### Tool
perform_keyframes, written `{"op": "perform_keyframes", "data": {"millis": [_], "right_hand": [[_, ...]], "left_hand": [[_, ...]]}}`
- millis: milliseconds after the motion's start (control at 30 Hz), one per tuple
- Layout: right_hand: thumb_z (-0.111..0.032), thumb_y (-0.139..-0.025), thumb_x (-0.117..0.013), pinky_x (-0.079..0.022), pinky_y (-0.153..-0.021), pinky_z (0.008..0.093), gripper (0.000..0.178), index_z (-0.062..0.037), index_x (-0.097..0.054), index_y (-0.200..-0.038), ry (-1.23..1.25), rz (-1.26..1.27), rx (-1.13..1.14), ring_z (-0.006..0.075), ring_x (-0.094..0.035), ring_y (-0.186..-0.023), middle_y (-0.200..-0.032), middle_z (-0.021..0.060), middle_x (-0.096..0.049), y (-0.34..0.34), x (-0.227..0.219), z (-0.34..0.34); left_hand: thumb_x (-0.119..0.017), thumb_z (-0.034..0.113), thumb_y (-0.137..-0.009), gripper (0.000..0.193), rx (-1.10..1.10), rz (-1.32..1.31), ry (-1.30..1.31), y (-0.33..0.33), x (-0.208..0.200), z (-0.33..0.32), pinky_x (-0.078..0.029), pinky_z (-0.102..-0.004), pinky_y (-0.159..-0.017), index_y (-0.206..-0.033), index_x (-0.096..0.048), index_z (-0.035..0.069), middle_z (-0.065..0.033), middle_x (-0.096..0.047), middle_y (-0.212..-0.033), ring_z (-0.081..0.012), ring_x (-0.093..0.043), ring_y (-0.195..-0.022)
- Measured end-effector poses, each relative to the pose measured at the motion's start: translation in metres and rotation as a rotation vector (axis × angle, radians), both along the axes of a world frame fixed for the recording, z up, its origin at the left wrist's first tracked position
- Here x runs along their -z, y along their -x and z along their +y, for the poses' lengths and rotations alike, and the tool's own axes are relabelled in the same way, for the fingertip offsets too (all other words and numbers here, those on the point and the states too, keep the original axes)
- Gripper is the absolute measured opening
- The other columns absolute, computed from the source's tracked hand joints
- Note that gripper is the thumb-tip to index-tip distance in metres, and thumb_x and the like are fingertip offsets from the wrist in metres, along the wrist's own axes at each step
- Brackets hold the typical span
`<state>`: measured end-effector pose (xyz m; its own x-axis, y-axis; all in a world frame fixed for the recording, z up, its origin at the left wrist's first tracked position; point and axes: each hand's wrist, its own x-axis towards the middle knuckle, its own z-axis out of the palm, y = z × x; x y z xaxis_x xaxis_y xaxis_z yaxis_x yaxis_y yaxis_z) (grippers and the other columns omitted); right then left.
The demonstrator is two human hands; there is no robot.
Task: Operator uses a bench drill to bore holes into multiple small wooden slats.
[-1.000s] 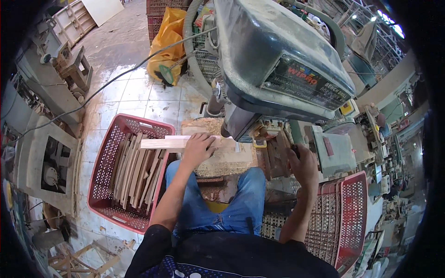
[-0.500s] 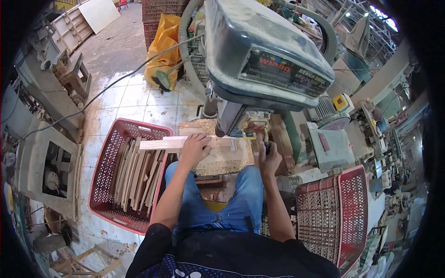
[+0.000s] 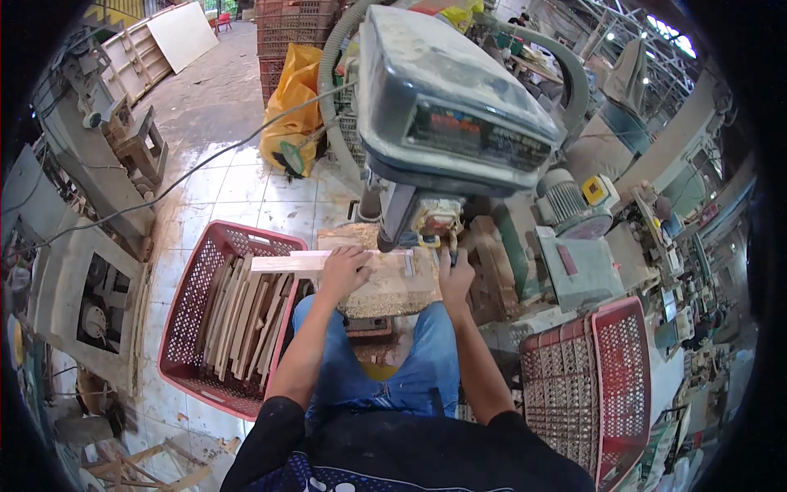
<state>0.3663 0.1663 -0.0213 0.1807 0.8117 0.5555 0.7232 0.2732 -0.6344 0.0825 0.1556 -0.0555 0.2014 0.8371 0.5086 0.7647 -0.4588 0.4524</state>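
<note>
A pale wooden strip [image 3: 283, 264] lies crosswise on a worn wooden board [image 3: 381, 302] under a dusty dark blue bench drill press [image 3: 459, 107]. My left hand [image 3: 345, 272] presses on the strip near its middle, fingers curled over its far side. The strip's left end sticks out past the board, over the rim of a red crate. My right hand [image 3: 457, 280] is closed round the drill press's feed lever [image 3: 453, 248], just right of the board. The drill bit's tip is hidden behind the machine's dark parts.
The red crate [image 3: 176, 348] at left holds several wooden strips [image 3: 238, 316]. Another red crate [image 3: 623, 377] stands at right. A grey hose [image 3: 326, 98] and a yellow sack [image 3: 297, 107] are beyond the board. A black cable [image 3: 193, 174] crosses at left; a grey motor [image 3: 561, 197] sits at right.
My right hand and the feed lever have come slightly left, closer to the board. My left hand keeps its place on the strip. The whole view has shifted a little.
</note>
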Motion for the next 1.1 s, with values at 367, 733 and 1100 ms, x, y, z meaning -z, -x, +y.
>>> {"op": "perform_keyframes", "data": {"millis": [367,733,1100], "right_hand": [[-0.048,-0.105,-0.047,-0.055,-0.071,0.0332,0.057,-0.0102,-0.050,-0.147,0.460,0.519,-0.469,0.0221,-0.070,-0.085,-0.113,0.0177,-0.070,-0.051,-0.203,-0.079],[-0.057,-0.104,-0.043,-0.058,-0.068,0.0360,0.062,-0.0072,-0.053,-0.140,0.173,1.653,-0.611,0.0264,-0.071,-0.084,-0.108,0.0139,-0.072,-0.023,-0.146,-0.100],[-0.036,-0.101,-0.059,-0.054,-0.088,0.0373,0.049,-0.0022,-0.052,-0.136,0.760,0.860,-0.661,0.0248,-0.068,-0.098,-0.112,0.0130,-0.070,0.033,-0.021,-0.180]], "left_hand": [[-0.073,0.027,-0.079,0.037,0.000,0.027,-0.039,0.008,0.005,-0.006,-0.048,-0.0430,-0.098,-0.112,-0.074,0.010,-0.0089,-0.070,-0.118,-0.0292,-0.063,-0.111],[-0.073,0.027,-0.081,0.036,0.016,0.177,-0.119,0.003,-0.008,-0.021,-0.047,-0.0454,-0.099,-0.112,-0.071,0.009,-0.0116,-0.066,-0.117,-0.0327,-0.061,-0.112],[-0.065,0.018,-0.097,0.038,0.063,-1.021,0.298,0.044,-0.111,-0.148,-0.050,-0.0390,-0.102,-0.130,-0.061,-0.001,-0.0115,-0.066,-0.120,-0.0241,-0.063,-0.114]]}}
